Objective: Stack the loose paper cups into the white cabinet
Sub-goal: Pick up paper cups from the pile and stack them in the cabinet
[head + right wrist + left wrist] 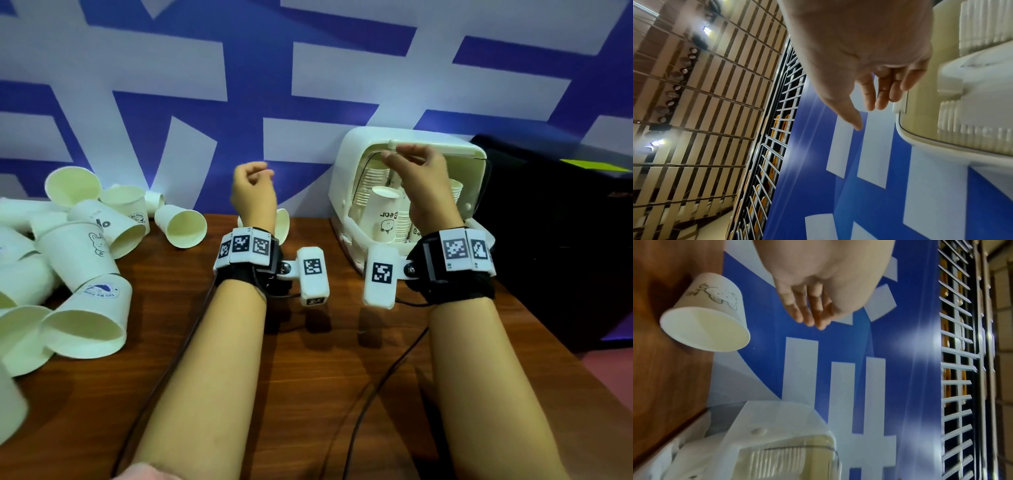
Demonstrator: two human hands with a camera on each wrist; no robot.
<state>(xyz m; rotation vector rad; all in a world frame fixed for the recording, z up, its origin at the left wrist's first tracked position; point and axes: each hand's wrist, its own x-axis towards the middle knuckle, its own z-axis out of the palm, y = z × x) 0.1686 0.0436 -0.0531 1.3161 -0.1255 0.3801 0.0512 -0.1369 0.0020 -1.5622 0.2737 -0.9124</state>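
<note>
On your right hand the fingers lie loose beside the white cabinet lid tab. Your left hand is loosely curled and empty. Push the lid fully up before fetching the loose paper cups.

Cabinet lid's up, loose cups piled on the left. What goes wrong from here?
1. The right hand is at the raised lid, but no firm hold shows; the lid might drop onto the cups.
2. The cabinet looks packed with stacks; the upside-down Bear cup at its front may get knocked over.
3. The cup on its side near the left hand could roll.
</note>
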